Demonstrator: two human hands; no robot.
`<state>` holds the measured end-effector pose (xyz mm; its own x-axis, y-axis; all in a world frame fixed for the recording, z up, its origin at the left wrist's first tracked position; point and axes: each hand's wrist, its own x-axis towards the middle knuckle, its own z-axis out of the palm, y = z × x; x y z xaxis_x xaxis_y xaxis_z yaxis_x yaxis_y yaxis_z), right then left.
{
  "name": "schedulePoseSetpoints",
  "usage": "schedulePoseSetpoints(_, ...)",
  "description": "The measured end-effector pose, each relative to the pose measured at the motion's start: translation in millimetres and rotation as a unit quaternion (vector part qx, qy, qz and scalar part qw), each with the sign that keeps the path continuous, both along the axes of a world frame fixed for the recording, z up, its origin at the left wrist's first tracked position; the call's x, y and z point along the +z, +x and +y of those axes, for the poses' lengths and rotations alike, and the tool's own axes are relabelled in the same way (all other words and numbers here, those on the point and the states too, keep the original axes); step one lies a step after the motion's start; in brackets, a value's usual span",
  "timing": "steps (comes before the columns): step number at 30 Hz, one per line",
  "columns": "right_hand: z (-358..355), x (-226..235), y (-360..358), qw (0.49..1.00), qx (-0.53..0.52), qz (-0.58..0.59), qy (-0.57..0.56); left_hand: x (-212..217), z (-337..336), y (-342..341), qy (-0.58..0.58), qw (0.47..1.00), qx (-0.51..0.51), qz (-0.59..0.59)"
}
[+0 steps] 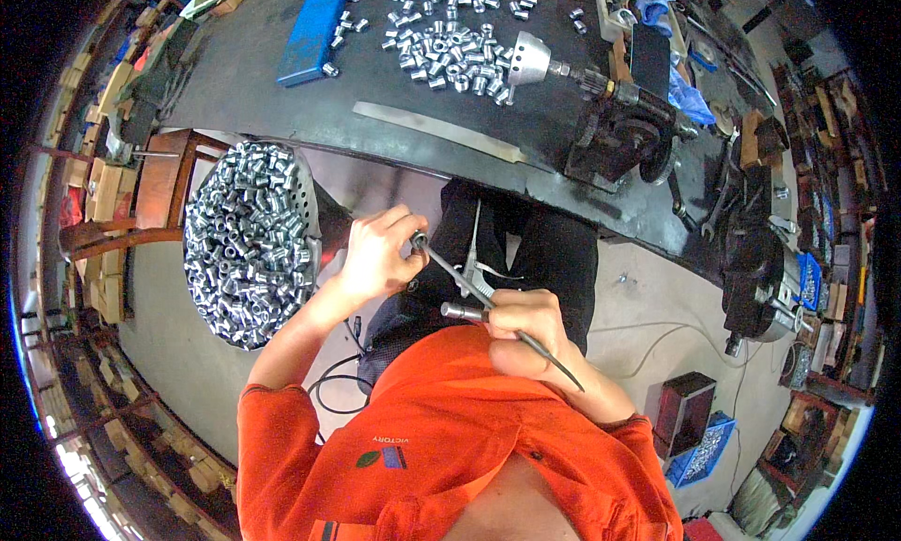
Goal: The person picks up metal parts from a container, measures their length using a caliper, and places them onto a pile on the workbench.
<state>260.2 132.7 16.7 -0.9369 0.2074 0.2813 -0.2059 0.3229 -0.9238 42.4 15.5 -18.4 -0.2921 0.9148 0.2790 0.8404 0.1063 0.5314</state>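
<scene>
Nearest, the right hand [527, 330] is fisted around a thin dark metal rod [497, 314] whose long axis runs diagonally, its lower end pointing down-right past the knuckles, its upper end up-left. A short steel cylinder [462, 310] sticks out leftward beside that fist. The left hand [375, 257] pinches a small shiny ring-shaped sleeve [419, 242] on the rod's upper tip. The hands are apart, joined only by the rod, above the lap. To the left stands a perforated metal basket [300, 198] heaped with bright tubular sleeves. Beyond, the dark bench [282, 105] carries scattered sleeves [441, 48], a flat steel strip [436, 131] and a blue box [310, 34].
</scene>
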Motion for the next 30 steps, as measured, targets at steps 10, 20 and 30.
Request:
schedulePoseSetpoints(10, 5.0, -17.3, -25.2, 0.991, -0.072, 0.02, 0.107, 1.3, 26.7, 2.8, -0.011, 0.999, -0.044, 0.017)
schedulePoseSetpoints(20, 16.3, -9.3, -0.9, 0.971, -0.193, 0.058, 0.13, 11.1, 177.9, -92.3, 0.024, 0.996, 0.082, -0.022)
schedulePoseSetpoints(30, 3.3, -31.2, 3.7, 0.966, -0.229, 0.018, 0.116, 20.3, 116.8, -148.4, 0.016, 0.973, 0.061, -0.224)
